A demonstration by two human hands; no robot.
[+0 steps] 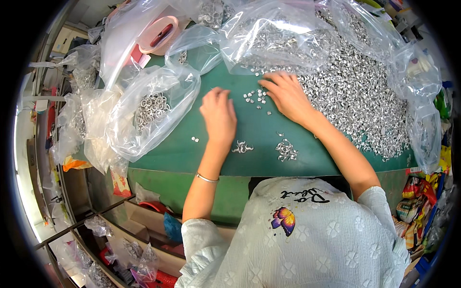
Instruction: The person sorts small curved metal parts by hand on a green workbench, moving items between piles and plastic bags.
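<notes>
Several small silvery bead-like pieces lie scattered on a green tabletop between my hands. My left hand hovers left of them, its fingers bent inward and slightly blurred; whatever they hold, if anything, is hidden. Over the right side of these pieces my right hand has its fingers apart, close to the edge of a big heap of curved silvery metal parts. Nearer to me lie two small clusters of curved metal parts, a left cluster and a right cluster. A few bead-like pieces rest left of my left forearm.
At the left, an open clear plastic bag holds metal rings. Behind it is a pink tub with a red-handled tool. Clear plastic covers part of the heap. Below the table edge are compartments with bagged parts.
</notes>
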